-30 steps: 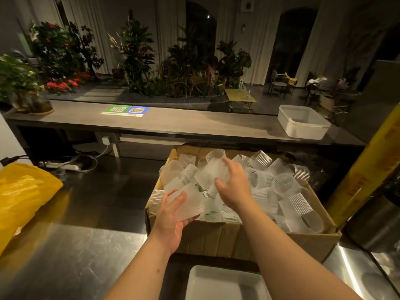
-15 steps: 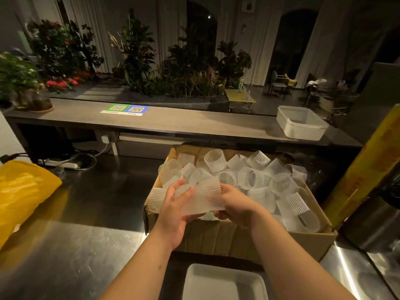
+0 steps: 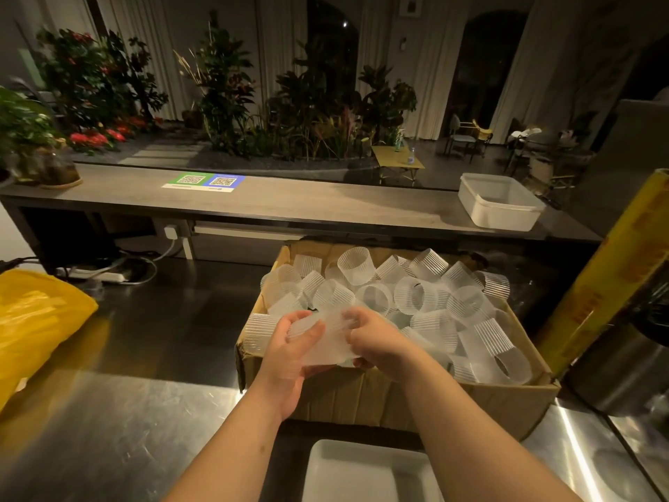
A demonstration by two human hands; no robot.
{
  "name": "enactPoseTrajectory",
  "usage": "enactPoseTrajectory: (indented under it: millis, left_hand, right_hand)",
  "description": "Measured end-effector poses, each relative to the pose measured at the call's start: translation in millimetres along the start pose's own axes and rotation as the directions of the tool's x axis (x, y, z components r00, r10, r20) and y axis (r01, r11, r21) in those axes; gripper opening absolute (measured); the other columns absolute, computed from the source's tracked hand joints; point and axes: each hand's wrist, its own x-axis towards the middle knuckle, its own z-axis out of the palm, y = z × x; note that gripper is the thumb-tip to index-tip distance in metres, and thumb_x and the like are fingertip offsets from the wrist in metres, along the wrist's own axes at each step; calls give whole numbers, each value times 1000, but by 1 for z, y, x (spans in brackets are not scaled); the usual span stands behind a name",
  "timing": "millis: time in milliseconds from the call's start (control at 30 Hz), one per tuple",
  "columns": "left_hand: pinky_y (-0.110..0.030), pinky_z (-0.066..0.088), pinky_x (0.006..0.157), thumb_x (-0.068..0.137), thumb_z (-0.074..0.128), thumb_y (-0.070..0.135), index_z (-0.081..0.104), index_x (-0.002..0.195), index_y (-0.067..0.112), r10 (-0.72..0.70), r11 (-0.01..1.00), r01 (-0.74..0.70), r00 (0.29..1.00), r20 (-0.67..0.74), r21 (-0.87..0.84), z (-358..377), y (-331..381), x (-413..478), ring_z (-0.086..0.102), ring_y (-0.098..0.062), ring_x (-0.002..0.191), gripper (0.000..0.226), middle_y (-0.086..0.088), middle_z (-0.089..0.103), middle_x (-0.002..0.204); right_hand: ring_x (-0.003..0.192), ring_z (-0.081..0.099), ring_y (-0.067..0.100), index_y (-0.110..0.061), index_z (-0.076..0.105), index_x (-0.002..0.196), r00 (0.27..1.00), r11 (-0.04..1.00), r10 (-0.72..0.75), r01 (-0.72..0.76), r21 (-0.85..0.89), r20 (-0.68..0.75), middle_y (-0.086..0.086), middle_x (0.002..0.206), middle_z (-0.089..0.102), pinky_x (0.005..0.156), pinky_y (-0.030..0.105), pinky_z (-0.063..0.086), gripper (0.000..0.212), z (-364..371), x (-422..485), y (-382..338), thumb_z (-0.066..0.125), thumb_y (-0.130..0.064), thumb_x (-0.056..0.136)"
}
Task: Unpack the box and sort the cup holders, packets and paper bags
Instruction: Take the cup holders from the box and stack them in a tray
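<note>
my left hand and right hand both grip one holder over the box.

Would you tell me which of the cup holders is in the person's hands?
The cup holder gripped between the left hand and right hand, over the near left corner of the box; the rest lie loose inside it.

2 bare forearms reach forward — left hand, right hand close together, fingers curled round cup holders.
</note>
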Motion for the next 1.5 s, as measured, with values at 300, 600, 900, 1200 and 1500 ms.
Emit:
enactPoseTrajectory:
  millis: [300, 600, 900, 1200, 1500]
  left_hand:
    - [-57, 59, 93, 75, 78, 35, 54, 134, 24, 43, 985, -62, 992, -116, -164, -12, 11, 12, 61, -37, 121, 65, -12, 57, 134]
    - [-58, 58, 94, 76, 84, 36, 54, 135, 24, 53, 982, -70, 994, -100, -176, -14, -2, 10, 61, -37, 122, 67, -13, 59, 136]
    - [-54, 58, 95, 82, 74, 30, 55, 133, 24, 30, 975, -51, 994, -101, -214, -14, -3, 10, 64, -34, 120, 55, -11, 61, 135]
    - [-61, 55, 98, 76, 81, 33, 52, 137, 24, 34, 970, -58, 994, -105, -235, -7, -8, 10, 63, -37, 121, 68, -12, 59, 137]
    - [-42, 61, 84, 75, 77, 30, 52, 128, 28, 51, 992, -53, 999, -18, -115, 18, -6, 12, 60, -33, 118, 59, -11, 58, 129]
  right_hand:
    - [81, 59, 14, -21, 59, 129, 903, 980, -186, 142, -140, -388, 1, 116, 64, 71, 35, 56, 26, -21, 15, 7, 48, -28, 108]
    - [128, 54, 22, -29, 55, 144, 964, 655, -220, 30, -755, -152, -3, 137, 57, 103, 38, 48, 55, -2, 25, 29, 67, -24, 90]
    - [89, 63, 27, -18, 65, 101, 902, 689, -133, -214, -692, -412, 3, 96, 66, 71, 34, 47, 15, 3, 30, 34, 52, -16, 96]
    - [59, 51, 10, -5, 71, 100, 922, 957, -67, 168, 238, -382, 6, 84, 67, 51, 24, 42, 16, -34, 0, 12, 57, -12, 102]
    - [95, 72, 24, -13, 78, 110, 951, 988, -82, 116, 97, -299, 3, 104, 76, 69, 24, 58, 20, -26, 3, 24, 61, -11, 99]
